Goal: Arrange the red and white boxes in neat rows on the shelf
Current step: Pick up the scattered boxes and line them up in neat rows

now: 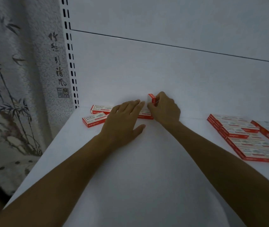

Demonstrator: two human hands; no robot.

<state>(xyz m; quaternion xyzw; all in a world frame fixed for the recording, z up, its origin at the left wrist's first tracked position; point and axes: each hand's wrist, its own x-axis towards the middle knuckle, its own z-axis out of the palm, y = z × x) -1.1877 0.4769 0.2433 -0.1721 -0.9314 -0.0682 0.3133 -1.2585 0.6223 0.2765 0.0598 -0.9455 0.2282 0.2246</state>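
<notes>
From the head view, the right hand (165, 108) is pinching a small red and white box (151, 98) upright between its fingers, above the shelf (130, 161). The left hand (122, 123) is lying flat, released. The box looks light and stiff; gripping its short sides suits it.

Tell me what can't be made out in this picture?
- Head view: boxes under the left hand are partly hidden, so their count is unclear.
- The right hand covers most of the tilted box.
- The box stack at right is cut by the edge.
- Box print is too small to read.
</notes>
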